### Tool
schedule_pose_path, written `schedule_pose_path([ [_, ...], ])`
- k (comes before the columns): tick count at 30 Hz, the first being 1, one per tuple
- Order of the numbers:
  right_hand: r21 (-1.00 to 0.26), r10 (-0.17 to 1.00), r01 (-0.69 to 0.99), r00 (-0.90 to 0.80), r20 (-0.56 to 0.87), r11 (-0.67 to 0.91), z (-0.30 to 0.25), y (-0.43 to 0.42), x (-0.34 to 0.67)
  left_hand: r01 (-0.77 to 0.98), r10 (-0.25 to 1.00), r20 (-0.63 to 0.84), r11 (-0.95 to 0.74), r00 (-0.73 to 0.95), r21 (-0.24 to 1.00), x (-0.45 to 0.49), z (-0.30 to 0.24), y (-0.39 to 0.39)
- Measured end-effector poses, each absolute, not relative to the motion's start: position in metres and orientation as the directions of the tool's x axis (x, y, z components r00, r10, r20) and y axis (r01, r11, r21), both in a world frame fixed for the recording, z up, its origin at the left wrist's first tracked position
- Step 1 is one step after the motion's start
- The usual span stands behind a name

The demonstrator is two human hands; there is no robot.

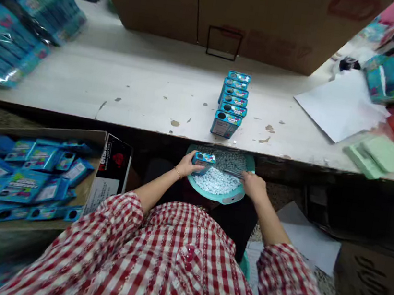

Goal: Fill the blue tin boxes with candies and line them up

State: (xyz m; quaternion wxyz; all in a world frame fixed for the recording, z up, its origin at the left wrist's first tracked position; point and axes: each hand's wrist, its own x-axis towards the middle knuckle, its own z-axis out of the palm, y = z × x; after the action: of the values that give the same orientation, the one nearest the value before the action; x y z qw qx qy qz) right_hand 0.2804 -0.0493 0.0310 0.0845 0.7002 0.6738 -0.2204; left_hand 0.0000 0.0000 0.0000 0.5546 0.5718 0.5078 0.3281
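My left hand (186, 164) is closed around a small blue printed box (204, 158), held over the left side of a turquoise basin (227, 199). Small white pellets (218, 182) fill the basin, which rests on my lap below the table edge. At the basin's right rim, my right hand (254, 186) grips a thin metal utensil (232, 173) that reaches over the pellets. Its far end is too indistinct to tell whether it is a spoon or a scoop. A row of several similar blue boxes (233, 99) stands on the table straight ahead.
A carton (103, 164) of blue boxes sits low on my left. Wrapped packs of blue boxes (11, 41) lie on the white table (147, 87). A big cardboard box (257, 20) stands at the back. White paper (340, 106) and pale green blocks (377, 154) lie at the right.
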Motion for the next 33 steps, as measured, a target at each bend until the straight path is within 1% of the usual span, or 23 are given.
schedule_pose_path([
  [3,-0.223,0.897,0.962,0.046,-0.44,-0.159,0.0,-0.044,0.234,0.163,0.917,-0.3,0.265,0.262,0.951,0.013,-0.01,0.002],
  [5,-0.259,0.898,0.944,0.074,-0.433,-0.203,-0.017,-0.04,0.212,0.1,0.902,-0.34,0.325,0.268,0.941,0.02,-0.014,0.002],
  [7,-0.318,0.905,0.919,0.085,-0.416,-0.233,-0.029,-0.036,0.202,0.034,0.9,-0.335,0.34,0.279,0.94,0.023,-0.014,0.001],
  [9,-0.406,0.917,0.885,0.053,-0.397,-0.227,-0.036,-0.033,0.202,0.009,0.915,-0.291,0.301,0.278,0.954,0.02,-0.01,0.0],
  [12,-0.526,0.934,0.83,-0.019,-0.357,-0.184,-0.036,-0.033,0.216,0.035,0.953,-0.182,0.179,0.244,0.983,0.006,0.001,-0.002],
  [15,-0.637,0.953,0.756,-0.061,-0.298,-0.151,-0.024,-0.039,0.237,0.128,0.982,-0.081,0.06,0.168,0.99,-0.011,0.01,-0.003],
  [18,-0.755,0.976,0.649,-0.091,-0.2,-0.094,0.002,-0.045,0.256,0.254,0.992,-0.038,0.005,0.124,0.967,-0.018,0.011,-0.005],
  [20,-0.772,0.981,0.634,-0.113,-0.16,-0.053,0.027,-0.046,0.264,0.326,0.99,-0.023,-0.024,0.142,0.945,-0.014,0.009,-0.007],
  [22,-0.737,0.976,0.676,-0.152,-0.157,-0.014,0.057,-0.046,0.265,0.382,0.985,0.0,-0.068,0.175,0.922,-0.005,0.008,-0.009],
  [24,-0.643,0.96,0.765,-0.204,-0.191,0.035,0.088,-0.044,0.257,0.425,0.977,0.026,-0.115,0.209,0.898,0.004,0.008,-0.01],
  [25,-0.563,0.95,0.824,-0.224,-0.219,0.065,0.104,-0.043,0.251,0.442,0.975,0.036,-0.133,0.221,0.887,0.009,0.009,-0.011],
  [27,-0.355,0.929,0.926,-0.236,-0.285,0.126,0.13,-0.04,0.235,0.48,0.971,0.041,-0.153,0.237,0.864,0.015,0.012,-0.012],
  [29,-0.153,0.914,0.971,-0.225,-0.338,0.182,0.15,-0.038,0.217,0.523,0.967,0.037,-0.169,0.253,0.836,0.019,0.014,-0.013],
  [31,-0.02,0.899,0.974,-0.216,-0.38,0.226,0.163,-0.036,0.201,0.553,0.962,0.034,-0.184,0.27,0.813,0.02,0.014,-0.013],
  [33,0.058,0.89,0.963,-0.218,-0.4,0.262,0.171,-0.036,0.188,0.564,0.959,0.033,-0.192,0.281,0.803,0.02,0.013,-0.013],
])
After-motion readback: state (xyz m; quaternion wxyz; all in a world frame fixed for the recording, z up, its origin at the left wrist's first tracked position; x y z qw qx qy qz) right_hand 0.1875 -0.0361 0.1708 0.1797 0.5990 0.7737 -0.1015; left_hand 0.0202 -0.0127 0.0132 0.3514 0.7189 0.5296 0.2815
